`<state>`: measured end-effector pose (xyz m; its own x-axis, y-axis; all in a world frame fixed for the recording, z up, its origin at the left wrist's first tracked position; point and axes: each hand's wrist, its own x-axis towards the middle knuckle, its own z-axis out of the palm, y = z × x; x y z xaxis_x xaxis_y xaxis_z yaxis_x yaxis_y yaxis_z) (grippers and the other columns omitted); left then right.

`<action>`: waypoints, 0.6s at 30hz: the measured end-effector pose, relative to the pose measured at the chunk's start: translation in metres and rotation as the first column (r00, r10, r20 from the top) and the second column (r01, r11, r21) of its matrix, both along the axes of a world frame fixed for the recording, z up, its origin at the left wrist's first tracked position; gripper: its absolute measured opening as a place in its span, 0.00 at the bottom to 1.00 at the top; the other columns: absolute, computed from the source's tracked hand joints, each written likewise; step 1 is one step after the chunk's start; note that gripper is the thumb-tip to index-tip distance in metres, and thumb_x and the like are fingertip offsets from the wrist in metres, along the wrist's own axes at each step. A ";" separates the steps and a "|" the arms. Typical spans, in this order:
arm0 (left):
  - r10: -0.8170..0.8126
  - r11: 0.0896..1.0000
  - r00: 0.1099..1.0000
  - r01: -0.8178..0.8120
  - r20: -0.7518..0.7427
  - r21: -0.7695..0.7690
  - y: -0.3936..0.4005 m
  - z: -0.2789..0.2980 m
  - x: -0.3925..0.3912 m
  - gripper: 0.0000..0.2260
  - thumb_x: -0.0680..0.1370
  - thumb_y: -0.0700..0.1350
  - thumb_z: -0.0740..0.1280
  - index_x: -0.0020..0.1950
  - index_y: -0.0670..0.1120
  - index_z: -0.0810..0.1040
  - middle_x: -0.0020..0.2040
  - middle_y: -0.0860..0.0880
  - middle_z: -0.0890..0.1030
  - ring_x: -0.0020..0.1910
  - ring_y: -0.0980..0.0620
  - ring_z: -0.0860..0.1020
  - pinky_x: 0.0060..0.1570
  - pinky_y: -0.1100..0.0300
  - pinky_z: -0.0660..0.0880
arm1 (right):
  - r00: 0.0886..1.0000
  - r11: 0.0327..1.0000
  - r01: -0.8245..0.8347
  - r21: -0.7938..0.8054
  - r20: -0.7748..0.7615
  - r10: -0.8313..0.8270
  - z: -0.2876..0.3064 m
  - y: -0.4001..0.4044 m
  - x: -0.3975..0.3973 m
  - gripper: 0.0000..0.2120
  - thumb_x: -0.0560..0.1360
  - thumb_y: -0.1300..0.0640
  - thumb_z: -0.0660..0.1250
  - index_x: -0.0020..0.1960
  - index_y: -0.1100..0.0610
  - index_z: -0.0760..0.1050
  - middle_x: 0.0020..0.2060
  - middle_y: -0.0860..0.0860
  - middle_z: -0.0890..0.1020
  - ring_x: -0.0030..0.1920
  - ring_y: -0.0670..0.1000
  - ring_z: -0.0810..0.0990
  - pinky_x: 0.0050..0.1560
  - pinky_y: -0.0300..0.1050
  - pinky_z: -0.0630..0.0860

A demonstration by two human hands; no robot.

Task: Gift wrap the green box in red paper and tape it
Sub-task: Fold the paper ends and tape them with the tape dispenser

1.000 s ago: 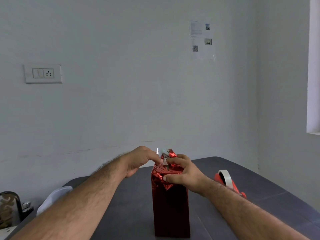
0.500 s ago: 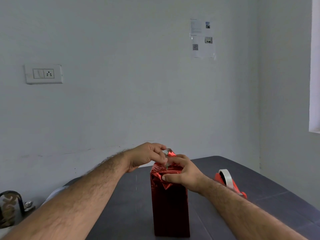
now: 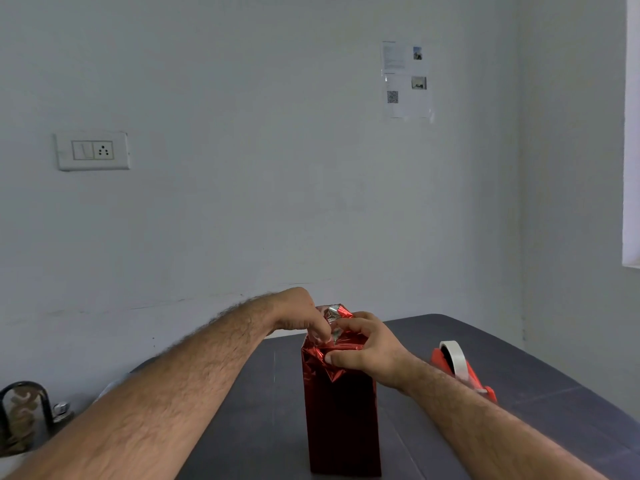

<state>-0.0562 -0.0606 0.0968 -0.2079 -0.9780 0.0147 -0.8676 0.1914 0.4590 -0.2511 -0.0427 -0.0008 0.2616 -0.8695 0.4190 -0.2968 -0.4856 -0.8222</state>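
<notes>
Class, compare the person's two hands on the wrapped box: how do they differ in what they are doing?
The left hand comes from above and pinches the crumpled paper at the top of the box; the right hand wraps round the box's upper side, thumb on the front. The left sits higher than the right. Both grip red paper.

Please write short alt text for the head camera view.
Two bare hands, left hand and right hand, fold crumpled paper atop a tall upright box wrapped in shiny red paper on a dark grey table. A red tape dispenser sits right of it.
</notes>
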 end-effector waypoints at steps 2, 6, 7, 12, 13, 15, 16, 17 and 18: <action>0.027 1.000 0.998 -0.028 0.056 0.008 0.003 0.008 -0.004 0.11 0.61 0.52 0.82 0.35 0.47 0.87 0.49 0.52 0.86 0.55 0.55 0.80 0.48 0.57 0.75 | 1.000 1.000 0.003 -0.002 -0.010 -0.003 0.001 0.002 0.001 0.22 0.64 0.48 0.85 0.56 0.44 0.85 0.64 0.44 0.73 0.59 0.45 0.81 0.55 0.39 0.82; 0.099 0.995 0.983 -0.094 0.153 -0.040 0.009 0.017 -0.009 0.18 0.58 0.59 0.84 0.34 0.48 0.85 0.43 0.54 0.83 0.52 0.52 0.80 0.51 0.53 0.77 | 1.000 1.000 0.004 0.001 -0.009 -0.004 0.001 0.002 -0.001 0.23 0.66 0.50 0.85 0.59 0.46 0.85 0.64 0.45 0.72 0.59 0.44 0.81 0.49 0.33 0.80; 0.115 0.992 0.979 -0.103 0.171 -0.076 0.008 0.018 -0.008 0.25 0.51 0.64 0.84 0.36 0.48 0.84 0.43 0.53 0.83 0.54 0.49 0.81 0.58 0.47 0.78 | 1.000 1.000 0.004 0.006 -0.006 -0.004 0.001 0.002 -0.001 0.25 0.65 0.50 0.85 0.61 0.47 0.85 0.65 0.45 0.72 0.59 0.44 0.80 0.47 0.31 0.80; -0.084 0.978 0.992 0.099 0.090 -0.185 0.006 0.003 0.003 0.15 0.61 0.53 0.87 0.40 0.52 0.85 0.56 0.59 0.79 0.63 0.53 0.76 0.68 0.43 0.73 | 1.000 1.000 0.010 0.008 -0.019 -0.010 -0.001 -0.001 -0.002 0.30 0.66 0.48 0.85 0.65 0.49 0.83 0.66 0.45 0.71 0.60 0.45 0.79 0.46 0.32 0.81; -0.135 0.964 0.988 0.150 0.081 -0.218 0.007 -0.001 0.004 0.12 0.63 0.51 0.86 0.40 0.55 0.86 0.58 0.62 0.77 0.66 0.54 0.74 0.71 0.41 0.70 | 1.000 1.000 0.007 0.007 -0.023 -0.007 -0.001 -0.002 -0.002 0.29 0.65 0.47 0.85 0.65 0.48 0.83 0.66 0.45 0.71 0.60 0.46 0.80 0.48 0.34 0.81; -0.192 0.941 0.977 0.210 0.091 -0.266 0.009 -0.009 0.007 0.10 0.65 0.52 0.84 0.41 0.61 0.86 0.59 0.64 0.74 0.67 0.55 0.71 0.73 0.38 0.65 | 1.000 1.000 0.001 0.004 -0.027 -0.001 0.000 -0.001 -0.001 0.28 0.65 0.46 0.85 0.63 0.45 0.84 0.66 0.45 0.71 0.60 0.47 0.80 0.51 0.37 0.82; -0.210 0.937 0.973 0.227 0.091 -0.267 0.008 -0.011 0.009 0.10 0.67 0.53 0.84 0.43 0.64 0.86 0.59 0.65 0.73 0.68 0.56 0.71 0.74 0.38 0.64 | 1.000 1.000 -0.003 0.000 -0.027 0.003 0.001 0.000 -0.001 0.26 0.65 0.46 0.85 0.62 0.43 0.84 0.65 0.45 0.72 0.60 0.47 0.80 0.52 0.37 0.82; -0.232 0.935 0.969 0.245 0.082 -0.257 0.007 -0.013 0.011 0.10 0.68 0.53 0.83 0.45 0.66 0.87 0.60 0.64 0.72 0.68 0.56 0.70 0.74 0.38 0.64 | 1.000 1.000 -0.007 -0.004 -0.026 0.007 0.001 0.001 -0.001 0.24 0.65 0.47 0.85 0.60 0.41 0.85 0.65 0.45 0.72 0.61 0.46 0.80 0.53 0.37 0.82; -0.253 0.934 0.965 0.263 0.072 -0.241 0.008 -0.015 0.012 0.10 0.71 0.52 0.81 0.47 0.68 0.87 0.60 0.64 0.72 0.68 0.57 0.69 0.75 0.39 0.64 | 1.000 1.000 -0.012 -0.012 -0.025 0.011 0.002 0.002 -0.001 0.22 0.66 0.48 0.85 0.58 0.40 0.85 0.64 0.46 0.73 0.60 0.46 0.80 0.53 0.37 0.82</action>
